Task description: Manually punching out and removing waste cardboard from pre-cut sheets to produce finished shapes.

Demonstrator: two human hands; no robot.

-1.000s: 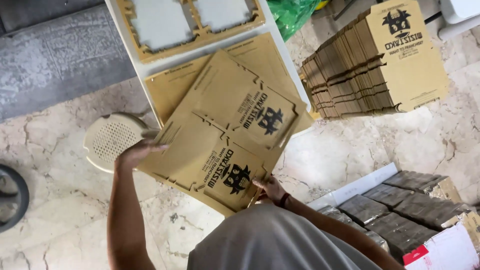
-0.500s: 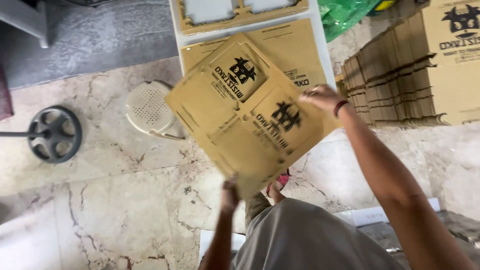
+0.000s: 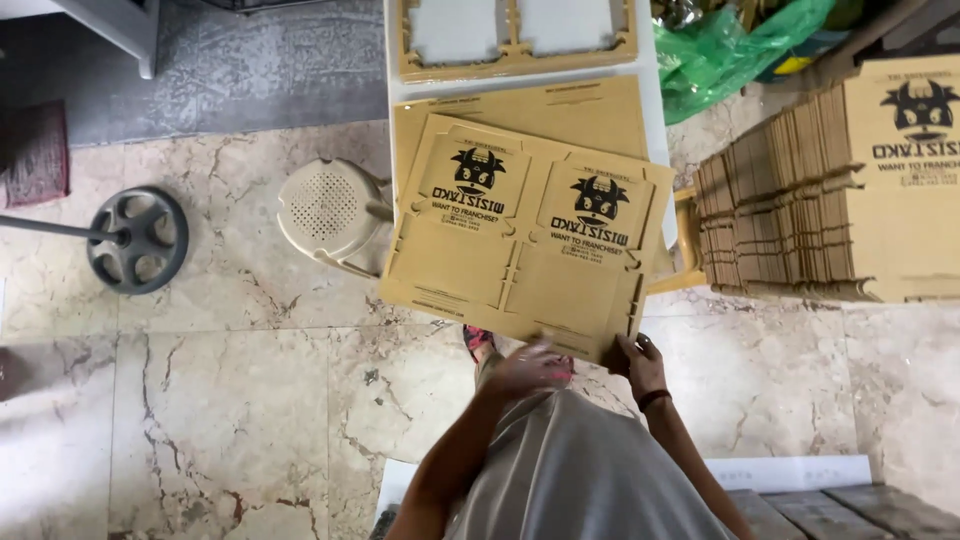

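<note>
Cardboard sheet (image 3: pixel 525 240), die-cut and printed, hangs level above the marble floor (image 3: pixel 200 400), its far edge overlapping a white table (image 3: pixel 650 60) stacked with similar blanks. Right hand (image 3: pixel 640 362) pinches the near corner; left hand (image 3: pixel 530 368), blurred, lies at the near edge, grip unclear. Round white stool (image 3: pixel 325 210) sits partly hidden beneath. Folded carton stack (image 3: pixel 830 200) crowds the right; open floor lies left, beside a wheeled base (image 3: pixel 137 238).
</note>
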